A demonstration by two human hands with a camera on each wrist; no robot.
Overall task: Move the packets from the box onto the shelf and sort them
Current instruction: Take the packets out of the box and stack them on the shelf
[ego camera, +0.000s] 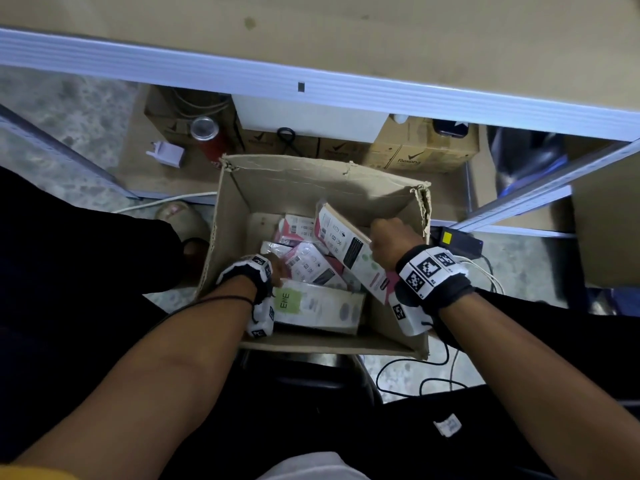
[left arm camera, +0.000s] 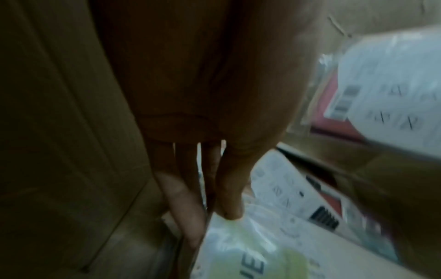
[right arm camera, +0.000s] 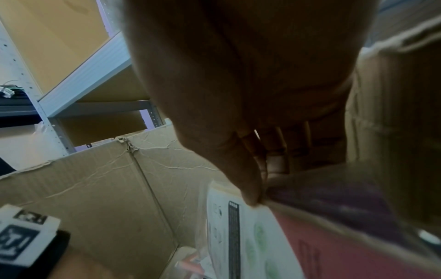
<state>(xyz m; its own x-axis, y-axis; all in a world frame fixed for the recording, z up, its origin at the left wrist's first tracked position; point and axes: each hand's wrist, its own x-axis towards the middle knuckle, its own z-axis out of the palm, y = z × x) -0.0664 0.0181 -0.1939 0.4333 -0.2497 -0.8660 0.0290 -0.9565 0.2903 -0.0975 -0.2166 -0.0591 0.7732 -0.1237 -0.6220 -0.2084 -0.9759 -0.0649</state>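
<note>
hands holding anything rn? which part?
Right hand pinches the tilted pink-and-white packet at its long edge. Left hand is on the green-label packet; grip unclear.

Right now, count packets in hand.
2: the left hand pinches the green packet at the box's near wall; the right hand grips the tilted packet. Other packets lie loose.

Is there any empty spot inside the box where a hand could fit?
Yes: bare floor in the far left corner of the box, behind the pink packets. The middle and near side are crowded with packets, and both hands are there.
</note>
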